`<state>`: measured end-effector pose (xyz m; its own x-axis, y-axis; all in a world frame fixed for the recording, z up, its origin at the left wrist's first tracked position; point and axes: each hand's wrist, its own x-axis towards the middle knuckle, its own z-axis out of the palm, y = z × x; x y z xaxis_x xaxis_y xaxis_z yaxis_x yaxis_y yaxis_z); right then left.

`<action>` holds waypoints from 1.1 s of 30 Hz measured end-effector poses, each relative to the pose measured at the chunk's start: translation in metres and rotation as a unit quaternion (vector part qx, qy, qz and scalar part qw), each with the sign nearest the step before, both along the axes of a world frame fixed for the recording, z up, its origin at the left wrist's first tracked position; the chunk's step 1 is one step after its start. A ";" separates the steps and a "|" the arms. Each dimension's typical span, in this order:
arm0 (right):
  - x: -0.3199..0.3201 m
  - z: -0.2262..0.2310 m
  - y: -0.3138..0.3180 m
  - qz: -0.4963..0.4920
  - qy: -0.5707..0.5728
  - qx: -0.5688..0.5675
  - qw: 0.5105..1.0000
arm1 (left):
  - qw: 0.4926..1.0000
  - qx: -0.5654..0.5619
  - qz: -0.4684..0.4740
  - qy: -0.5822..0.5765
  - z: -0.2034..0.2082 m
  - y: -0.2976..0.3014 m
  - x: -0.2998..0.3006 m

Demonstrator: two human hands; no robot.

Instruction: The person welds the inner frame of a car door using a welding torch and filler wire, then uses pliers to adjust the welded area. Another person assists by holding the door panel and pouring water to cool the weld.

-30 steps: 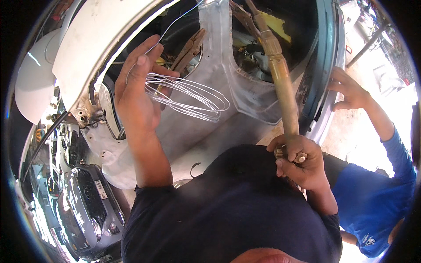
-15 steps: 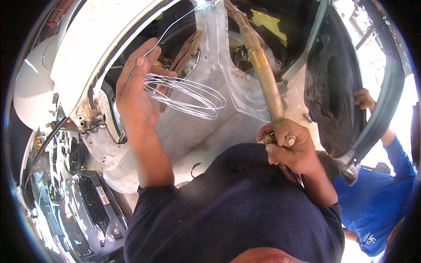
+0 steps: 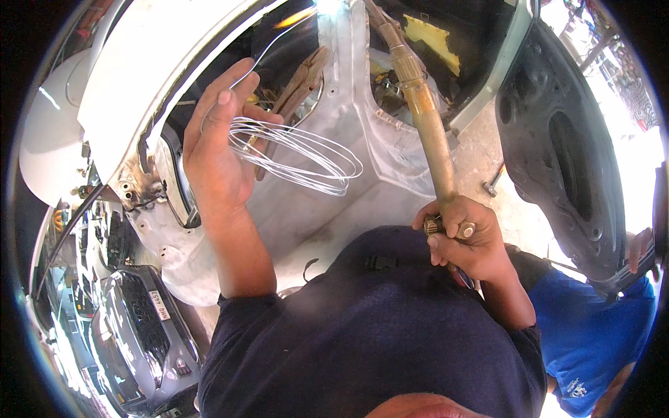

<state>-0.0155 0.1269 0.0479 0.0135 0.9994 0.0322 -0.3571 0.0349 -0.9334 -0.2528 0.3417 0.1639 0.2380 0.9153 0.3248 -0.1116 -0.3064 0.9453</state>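
Note:
My left hand point(image 3: 217, 153) is raised at the left, fingers bent around a loose coil of thin silvery filler wire point(image 3: 317, 182). The wire's free end runs up past my fingertips toward a bright glow at the top edge. Low on its brass handle, near the valve knobs, my right hand point(image 3: 481, 240) grips a gas torch point(image 3: 433, 143). The torch points up and away; its tip is cut off by the frame's top. An orange flame point(image 3: 295, 17) shows beside the glow, at the bare grey metal car panel point(image 3: 341, 104).
Rusty locking pliers point(image 3: 301, 83) sit behind my left hand. A white body panel point(image 3: 146, 63) curves at the left, above a dark car front point(image 3: 143, 327). On the floor lies a hammer point(image 3: 493, 181). At right, a person in blue point(image 3: 592, 327) touches a dark panel point(image 3: 568, 153).
An orange flame and a stronger glow have appeared at the top. The dark panel at right has swung outward, with the other person's hand lower on it. My hands keep their grips.

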 end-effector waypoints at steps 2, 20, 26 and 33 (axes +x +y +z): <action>0.001 -0.001 0.000 0.002 -0.001 0.007 1.000 | 1.000 -0.001 0.005 -0.001 0.001 -0.001 0.001; 0.010 -0.009 0.002 0.013 -0.001 0.040 0.999 | 1.000 -0.008 0.014 0.001 0.000 -0.006 0.005; 0.013 -0.006 0.001 0.015 -0.001 0.021 1.000 | 1.000 -0.009 0.015 0.000 0.001 -0.008 0.007; 0.016 -0.008 0.002 0.016 -0.006 0.028 0.999 | 1.000 0.001 0.027 0.014 0.002 -0.011 0.010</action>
